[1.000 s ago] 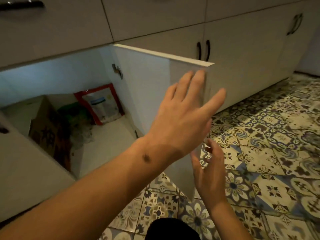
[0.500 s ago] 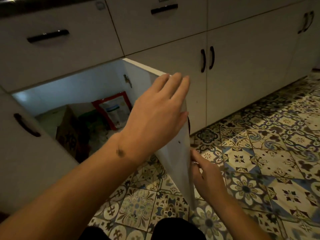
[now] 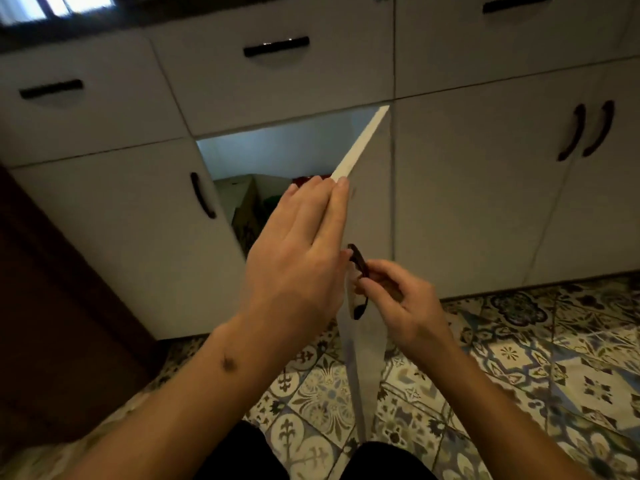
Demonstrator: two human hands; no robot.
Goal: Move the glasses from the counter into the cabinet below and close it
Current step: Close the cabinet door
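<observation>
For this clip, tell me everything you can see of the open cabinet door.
The door is a flat white panel, laminate by its look, hinged on its right and standing open, seen almost edge-on. Its pale top edge runs from the upper hinge corner toward the camera. A dark curved handle sits on its outer face. The left hand lies with straight fingers against its top edge; the right hand pinches the handle.

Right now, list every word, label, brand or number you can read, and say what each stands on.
None can be read.
Cardboard box inside the open cabinet: dark printing on its side, too blurred to read.
Red item behind the left hand: mostly hidden, no lettering shows.
Drawers, cabinet door and floor tiles: no text, only pattern.
</observation>
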